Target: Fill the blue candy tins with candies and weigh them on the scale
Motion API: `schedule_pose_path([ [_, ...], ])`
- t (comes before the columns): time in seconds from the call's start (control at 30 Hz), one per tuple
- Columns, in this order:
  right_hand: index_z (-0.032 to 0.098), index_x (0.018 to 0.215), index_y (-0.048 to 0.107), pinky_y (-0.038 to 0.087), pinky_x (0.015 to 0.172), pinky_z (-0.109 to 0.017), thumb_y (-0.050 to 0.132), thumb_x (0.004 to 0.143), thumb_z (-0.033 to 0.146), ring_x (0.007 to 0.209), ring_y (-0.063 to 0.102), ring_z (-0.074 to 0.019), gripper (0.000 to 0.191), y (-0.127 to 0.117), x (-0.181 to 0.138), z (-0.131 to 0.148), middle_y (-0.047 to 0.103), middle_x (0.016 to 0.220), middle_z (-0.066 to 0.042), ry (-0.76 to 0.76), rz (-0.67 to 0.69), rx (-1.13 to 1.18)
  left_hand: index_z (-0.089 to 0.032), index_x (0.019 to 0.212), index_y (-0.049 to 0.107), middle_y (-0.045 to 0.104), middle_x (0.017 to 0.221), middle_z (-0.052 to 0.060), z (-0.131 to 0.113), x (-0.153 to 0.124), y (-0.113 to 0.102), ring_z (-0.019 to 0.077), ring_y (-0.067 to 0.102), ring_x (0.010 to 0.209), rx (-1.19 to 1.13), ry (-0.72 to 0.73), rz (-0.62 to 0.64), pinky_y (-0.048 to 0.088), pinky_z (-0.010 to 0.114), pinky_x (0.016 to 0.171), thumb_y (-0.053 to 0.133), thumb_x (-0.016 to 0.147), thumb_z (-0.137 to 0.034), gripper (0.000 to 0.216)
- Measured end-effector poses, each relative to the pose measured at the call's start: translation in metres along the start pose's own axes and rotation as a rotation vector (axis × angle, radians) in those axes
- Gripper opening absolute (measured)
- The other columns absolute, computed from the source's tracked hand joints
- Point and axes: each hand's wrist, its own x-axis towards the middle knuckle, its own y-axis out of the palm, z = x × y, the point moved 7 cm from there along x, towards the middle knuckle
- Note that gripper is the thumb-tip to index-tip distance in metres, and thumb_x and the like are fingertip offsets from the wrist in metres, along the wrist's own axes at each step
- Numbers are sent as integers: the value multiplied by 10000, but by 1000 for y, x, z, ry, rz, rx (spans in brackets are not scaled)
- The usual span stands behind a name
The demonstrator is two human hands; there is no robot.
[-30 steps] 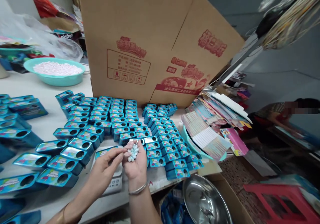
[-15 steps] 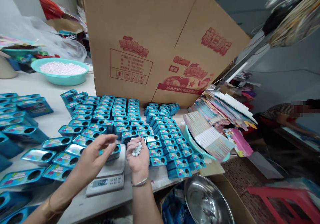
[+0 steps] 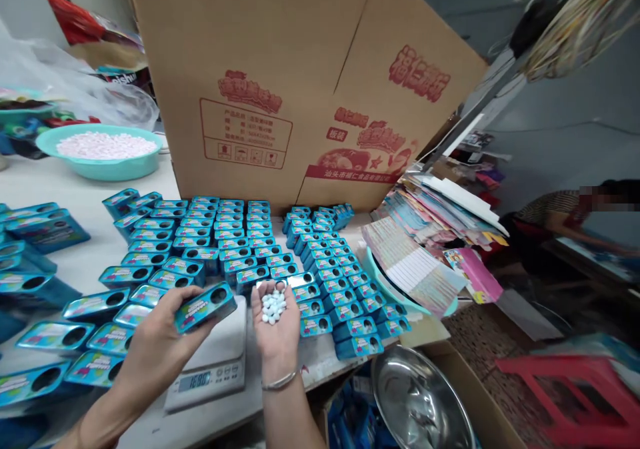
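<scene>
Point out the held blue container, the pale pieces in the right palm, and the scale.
Held blue container (image 3: pixel 205 309): head view, on its printed top face.
Pale pieces (image 3: pixel 273 305): head view, middle of the pile.
Scale (image 3: pixel 219 347): head view, on its weighing platform.

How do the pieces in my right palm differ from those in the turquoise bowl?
The palm pieces look pale blue, while the bowl pieces look pale pinkish white. The palm pieces make a small handful; the bowl pieces form a broad heap. The palm pieces lie in your upturned right hand, the bowl pieces in the turquoise bowl. Both are small and pale.
</scene>
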Motion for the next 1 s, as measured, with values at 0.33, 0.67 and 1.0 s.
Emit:
schedule_pose_path([
  [0.33, 192, 808, 587, 573, 764, -352, 489, 934, 338, 857, 713, -170, 217, 0, 10, -34, 743, 892, -55, 106, -23, -34, -265, 1097, 662, 712, 1014, 57, -44, 33, -10, 293, 634, 958, 165, 264, 232, 488, 437, 867, 590, 752, -331, 359],
  [0.67, 178, 797, 594, 575, 715, -339, 459, 955, 353, 803, 711, -168, 272, 5, 2, -38, 743, 850, -61, 175, -29, 5, -316, 1116, 671, 713, 1054, 33, -67, 32, -10, 302, 591, 957, 293, 403, 276, 422, 471, 824, 526, 722, -214, 432],
  [1.0, 176, 802, 595, 580, 732, -344, 472, 957, 334, 877, 716, -166, 253, 1, 1, -38, 741, 857, -53, 170, -27, 34, -297, 1127, 637, 694, 1074, 50, -74, 34, -15, 315, 563, 985, 352, 423, 283, 416, 462, 810, 523, 756, -247, 391],
])
